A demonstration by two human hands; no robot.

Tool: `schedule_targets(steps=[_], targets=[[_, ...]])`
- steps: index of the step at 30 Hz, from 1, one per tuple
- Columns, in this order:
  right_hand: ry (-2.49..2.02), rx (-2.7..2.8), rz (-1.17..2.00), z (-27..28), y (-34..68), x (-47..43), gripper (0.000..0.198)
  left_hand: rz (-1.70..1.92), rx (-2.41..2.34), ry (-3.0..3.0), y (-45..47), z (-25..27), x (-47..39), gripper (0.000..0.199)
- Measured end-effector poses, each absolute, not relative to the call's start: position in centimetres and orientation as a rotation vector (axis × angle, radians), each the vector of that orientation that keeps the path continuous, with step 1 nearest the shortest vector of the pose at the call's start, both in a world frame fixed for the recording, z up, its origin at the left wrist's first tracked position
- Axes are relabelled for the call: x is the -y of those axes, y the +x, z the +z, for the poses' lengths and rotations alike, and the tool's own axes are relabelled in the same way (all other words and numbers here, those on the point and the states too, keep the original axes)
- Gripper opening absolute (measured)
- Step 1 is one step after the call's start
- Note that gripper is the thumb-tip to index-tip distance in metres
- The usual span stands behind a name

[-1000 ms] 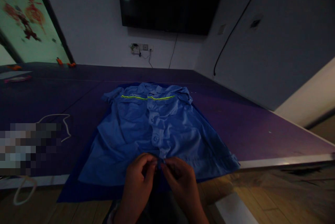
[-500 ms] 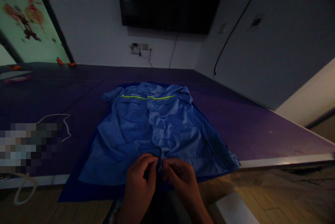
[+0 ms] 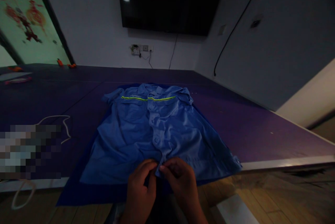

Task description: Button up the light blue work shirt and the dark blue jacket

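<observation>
A blue short-sleeved shirt (image 3: 131,140) lies front side up, its collar away from me, with a yellow-green stripe across the chest. Buttons run down its front placket (image 3: 156,133). At the lower end of the placket, my left hand (image 3: 142,180) pinches the cloth from the left. My right hand (image 3: 180,178) grips the placket edge between thumb and fingers, close beside the left. Whether a button is between the fingertips is hidden. Beneath the shirt a darker blue cloth (image 3: 75,194) hangs over the table's front edge.
The purple table (image 3: 222,119) reaches to the wall under a black screen (image 3: 170,0). On the left are a blurred-out item (image 3: 26,150) and a white cord (image 3: 66,126). Orange objects (image 3: 60,62) sit at the back left. A white box (image 3: 237,210) stands below on the right.
My right hand has turned the placket's lower edge so more of its lighter cloth shows between my hands. The fingers of both hands have shifted slightly; the shirt otherwise lies the same.
</observation>
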State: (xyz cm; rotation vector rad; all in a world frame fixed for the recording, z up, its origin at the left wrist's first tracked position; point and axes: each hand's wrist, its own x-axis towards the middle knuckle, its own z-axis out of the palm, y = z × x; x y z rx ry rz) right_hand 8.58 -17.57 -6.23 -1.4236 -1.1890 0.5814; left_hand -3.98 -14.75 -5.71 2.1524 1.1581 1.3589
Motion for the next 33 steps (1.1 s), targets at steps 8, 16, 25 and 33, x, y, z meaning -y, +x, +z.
schedule_targets(steps=[8, 16, 25, 33], targets=[[-1.301, 1.516, 0.319, -6.2, 9.0, 17.6, 0.013, 1.373, -1.114, 2.107, -4.0, -6.0, 14.7, 0.023], [-1.329, 1.672, 0.123, -6.7, 9.3, 17.6, 0.018, 1.256, -1.169, 1.907, -4.2, -5.9, 15.3, 0.021], [-1.230, 1.675, -0.069, -7.6, 8.6, 17.9, 0.020, 1.346, -1.241, 1.941, -3.8, -6.8, 14.7, 0.019], [-1.262, 1.626, -0.064, -7.9, 8.2, 18.0, 0.017, 1.303, -1.238, 1.800, -3.5, -6.7, 14.9, 0.018]])
